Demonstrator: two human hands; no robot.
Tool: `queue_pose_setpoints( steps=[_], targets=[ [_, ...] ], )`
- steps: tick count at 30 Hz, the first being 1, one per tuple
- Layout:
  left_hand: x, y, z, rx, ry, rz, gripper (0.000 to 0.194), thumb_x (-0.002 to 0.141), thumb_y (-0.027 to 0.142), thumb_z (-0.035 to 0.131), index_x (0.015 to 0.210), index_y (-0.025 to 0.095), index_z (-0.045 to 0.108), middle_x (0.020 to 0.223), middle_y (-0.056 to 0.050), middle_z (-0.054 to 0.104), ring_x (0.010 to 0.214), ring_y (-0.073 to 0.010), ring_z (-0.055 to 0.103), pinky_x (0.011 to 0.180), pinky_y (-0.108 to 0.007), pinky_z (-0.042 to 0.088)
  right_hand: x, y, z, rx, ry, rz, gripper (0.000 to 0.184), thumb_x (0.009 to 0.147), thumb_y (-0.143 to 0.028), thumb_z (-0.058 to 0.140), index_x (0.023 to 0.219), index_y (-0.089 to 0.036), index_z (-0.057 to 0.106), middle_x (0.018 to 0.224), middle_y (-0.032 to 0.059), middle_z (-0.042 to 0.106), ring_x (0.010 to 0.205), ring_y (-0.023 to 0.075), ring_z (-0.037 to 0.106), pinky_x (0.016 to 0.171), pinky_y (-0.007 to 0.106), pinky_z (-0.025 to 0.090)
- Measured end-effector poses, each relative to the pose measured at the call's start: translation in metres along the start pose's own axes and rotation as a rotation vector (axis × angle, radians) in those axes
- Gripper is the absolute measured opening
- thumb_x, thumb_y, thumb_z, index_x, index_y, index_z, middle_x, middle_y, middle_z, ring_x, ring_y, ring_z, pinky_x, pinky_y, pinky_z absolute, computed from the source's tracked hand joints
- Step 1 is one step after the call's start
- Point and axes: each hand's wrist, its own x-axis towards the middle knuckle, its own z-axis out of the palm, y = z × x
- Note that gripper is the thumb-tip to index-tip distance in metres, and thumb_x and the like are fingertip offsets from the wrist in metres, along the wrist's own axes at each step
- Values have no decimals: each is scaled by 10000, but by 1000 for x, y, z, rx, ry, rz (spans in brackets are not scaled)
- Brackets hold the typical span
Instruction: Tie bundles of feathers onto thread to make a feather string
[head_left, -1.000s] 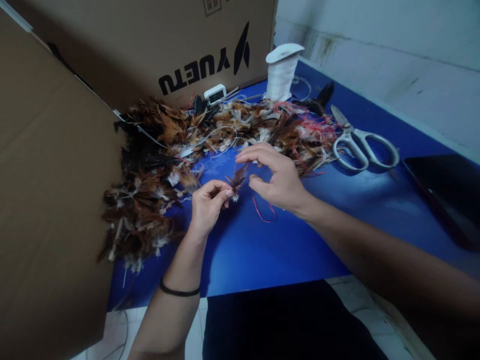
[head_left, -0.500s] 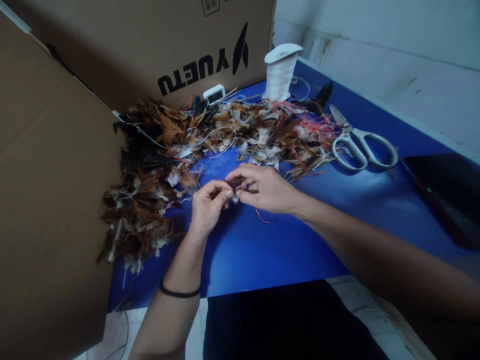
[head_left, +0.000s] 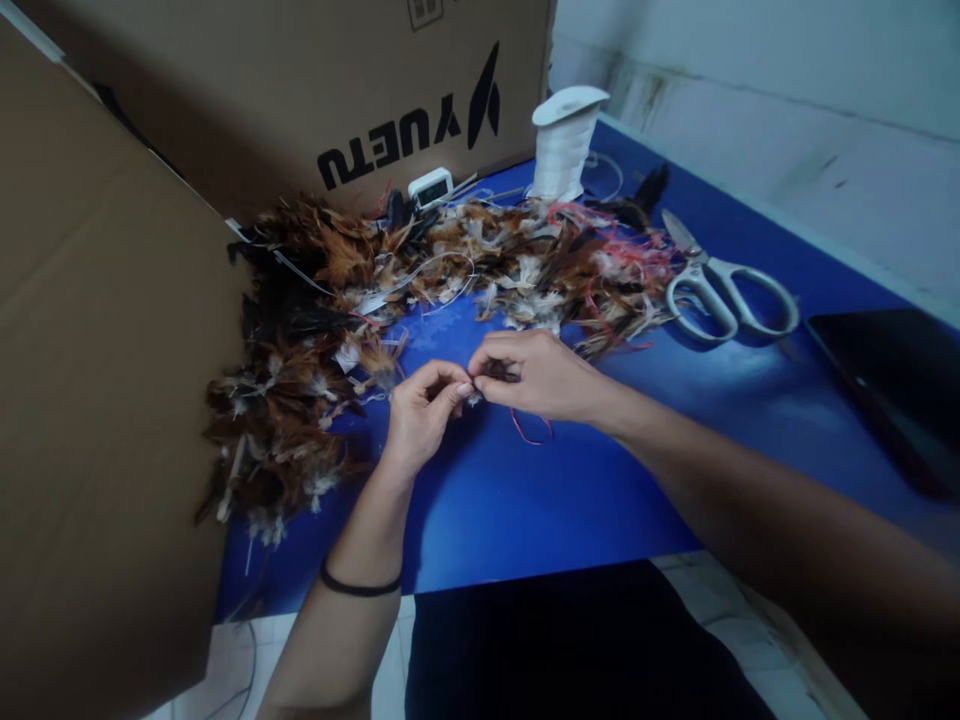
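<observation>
Above the smooth blue tabletop, the left hand and right hand pinch a small brown feather bundle between them, their fingertips meeting.

The left hand and the right hand meet above the blue table, and the fingertips of both are pinching a small tuft, which is mostly hidden by the fingers. A red string lies just beside the right hand. Behind and to the left, feathers make a curved heap. At its far edge there are a white spool, standing upright, and a small white display, near the box. The scissors lie at the right end of the heap.
</observation>
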Motion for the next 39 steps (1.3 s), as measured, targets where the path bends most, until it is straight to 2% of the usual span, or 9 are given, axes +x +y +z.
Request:
queue_pose_setpoints(
  steps=[4,10,15,17,20,22,27,35,39],
  targets=[
    [0,-1,0,-10,-8,-1,120,776,265,667,754,159,615,567,38,550,477,-53,482,481,-176,405,-1,1,2,40,-11,100,97,723,-160,524,713,-139,619,642,-10,595,557,61,493,558,201,370],
    [1,-1,0,-72,-15,9,137,797,280,648,766,156,597,621,23,590,499,-56,502,512,-189,427,0,2,4,306,-35,301,34,722,-173,547,726,-146,566,591,-3,617,509,80,570,506,201,453],
    [0,1,1,-97,-32,-21,161,791,297,653,769,153,583,626,11,604,526,-71,535,542,-205,448,0,5,5,373,-23,325,43,705,-151,571,731,-147,537,598,3,619,508,89,581,488,206,477],
    [0,2,1,-83,-36,-38,167,789,301,654,766,152,583,619,9,605,528,-74,537,553,-209,450,-1,7,6,358,-29,297,142,708,-132,560,850,-148,560,618,-14,618,509,81,576,485,196,465],
    [0,2,2,-64,-35,-43,160,786,291,654,752,152,583,589,18,593,520,-74,532,560,-209,445,-1,8,6,300,-49,242,413,729,-102,521,1135,-174,552,642,-43,605,520,69,572,510,189,456],
    [0,2,2,-56,-33,-38,153,784,281,655,743,153,582,570,24,584,515,-73,528,559,-207,440,-1,8,6,259,-78,227,468,750,-97,491,1205,-188,558,659,-39,611,526,66,572,530,192,455],
    [1,0,3,-70,-27,-38,135,784,263,651,743,155,581,556,33,571,501,-70,522,548,-203,437,-1,7,3,190,-132,222,306,801,-149,444,982,-167,690,679,-7,658,560,74,589,562,200,446],
    [0,-1,3,-67,-37,-56,142,782,272,653,748,150,588,589,21,584,514,-69,524,550,-202,444,-1,6,2,112,-74,226,165,734,-211,554,810,-142,683,656,0,658,581,78,565,566,201,409],
    [0,-1,3,-67,-55,-68,160,775,290,660,738,151,590,595,18,585,513,-70,520,540,-202,437,-1,10,4,208,-86,191,185,741,-211,561,886,-147,656,664,-12,661,590,76,580,583,196,423]
  ],
)
